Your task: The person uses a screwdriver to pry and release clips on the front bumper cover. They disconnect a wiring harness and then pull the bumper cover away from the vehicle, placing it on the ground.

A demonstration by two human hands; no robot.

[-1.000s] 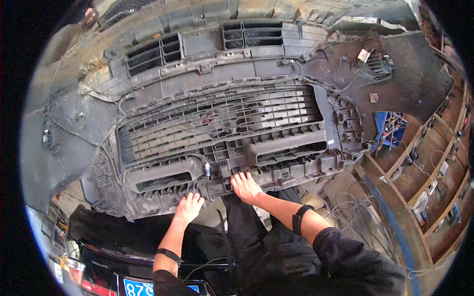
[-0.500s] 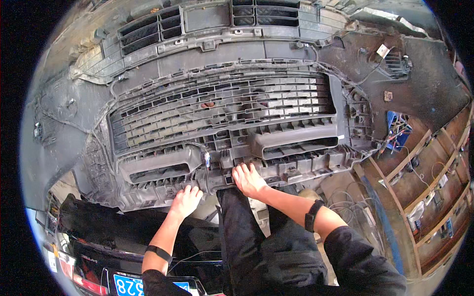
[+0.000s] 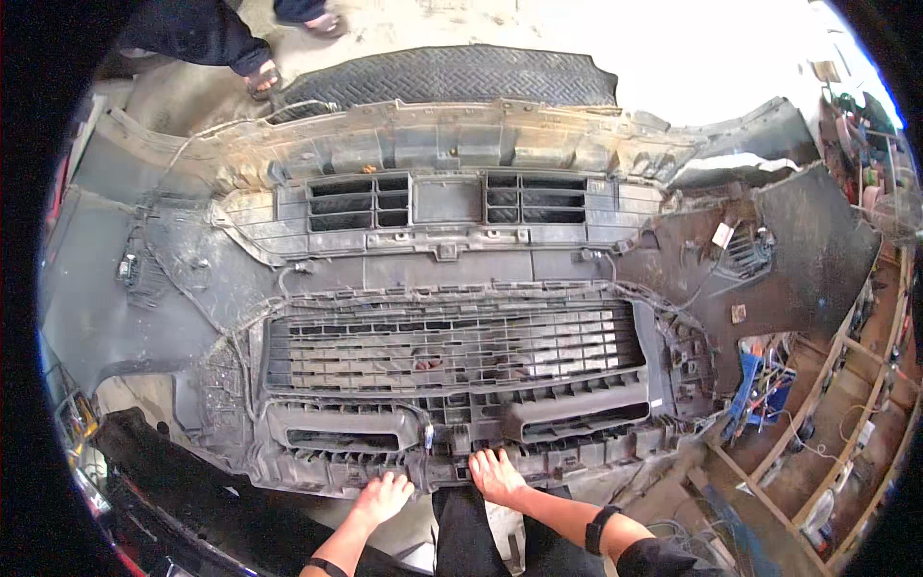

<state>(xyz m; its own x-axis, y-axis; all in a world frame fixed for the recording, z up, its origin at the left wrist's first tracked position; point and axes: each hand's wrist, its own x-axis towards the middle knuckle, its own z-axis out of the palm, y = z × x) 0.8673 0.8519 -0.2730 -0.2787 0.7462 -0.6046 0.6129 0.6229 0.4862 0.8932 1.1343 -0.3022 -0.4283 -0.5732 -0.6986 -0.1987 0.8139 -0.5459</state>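
A large dusty grey car bumper (image 3: 452, 260) lies inside-up on the floor in front of me, with a black slatted grille (image 3: 452, 351) set into it. My left hand (image 3: 383, 497) rests with curled fingers on the bumper's near edge. My right hand (image 3: 494, 475) lies flat, fingers spread, on the same edge just below the grille's lower openings. A dark band (image 3: 599, 528) sits on my right forearm. My legs in dark trousers (image 3: 471, 534) show between my arms. Neither hand holds a loose object.
A black ribbed mat (image 3: 452, 75) lies beyond the bumper. Another person's feet in sandals (image 3: 260, 77) stand at the far left. Wooden shelves (image 3: 846, 423) with wires and small parts run along the right. A dark car body edge (image 3: 163, 481) is at lower left.
The view has tilted upward, so the bumper and my hands now sit lower in the picture. Both hands stay on the bumper's near edge, closer together than before.
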